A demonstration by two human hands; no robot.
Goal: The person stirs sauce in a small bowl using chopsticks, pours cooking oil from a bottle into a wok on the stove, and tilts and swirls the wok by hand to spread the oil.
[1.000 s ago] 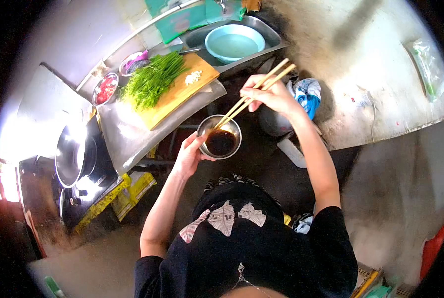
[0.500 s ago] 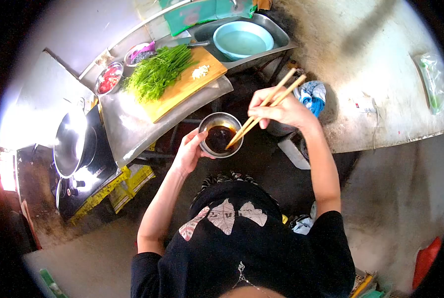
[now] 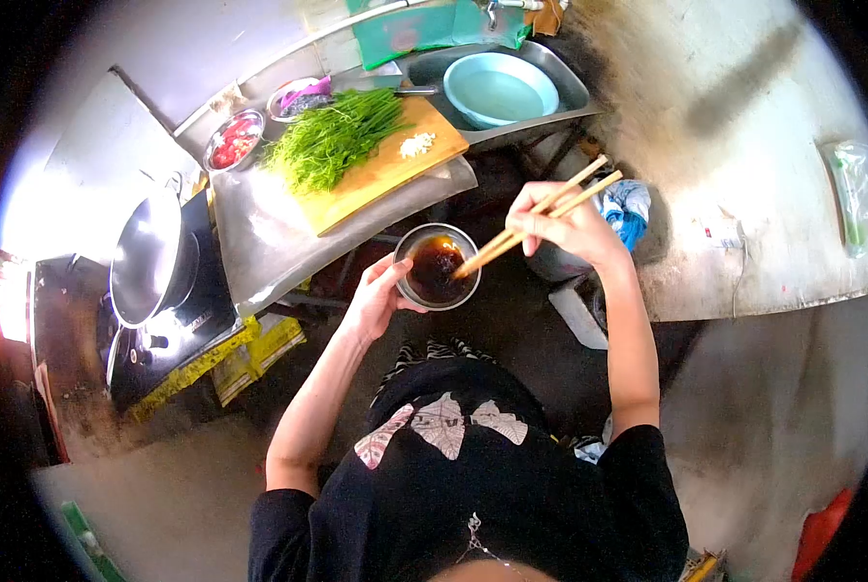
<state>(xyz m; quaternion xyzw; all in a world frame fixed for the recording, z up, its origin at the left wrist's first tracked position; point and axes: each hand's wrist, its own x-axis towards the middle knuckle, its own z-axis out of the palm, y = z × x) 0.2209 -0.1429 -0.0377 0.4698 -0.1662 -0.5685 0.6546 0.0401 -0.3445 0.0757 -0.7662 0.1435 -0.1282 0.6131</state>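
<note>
My left hand [image 3: 377, 301] grips a small metal bowl [image 3: 413, 239] by its left side, thumb at the rim. Dark brown sauce [image 3: 434, 264] covers the bowl's bottom. In my right hand [image 3: 565, 226] is a pair of wooden chopsticks [image 3: 511, 236], slanting down to the left with their tips in the sauce. The bowl is held in front of my body, off the counter. Beyond it, a wooden cutting board [image 3: 356, 207] bears a heap of long green vegetable stems [image 3: 342, 136] and a little pile of chopped white bits [image 3: 417, 145].
A wok [image 3: 147, 257] sits on the black stove [image 3: 201, 291] at left. Behind the board are a bowl of red pieces [image 3: 235, 144] and a knife handle [image 3: 416, 90]. A blue basin [image 3: 500, 89] of water stands in the sink [image 3: 572, 87]. A plastic bag [image 3: 856, 199] lies far right.
The chopstick tips have shifted slightly within the sauce, and its surface looks stirred. My right hand is slightly lower in the view. The camera view has shifted a little.
</note>
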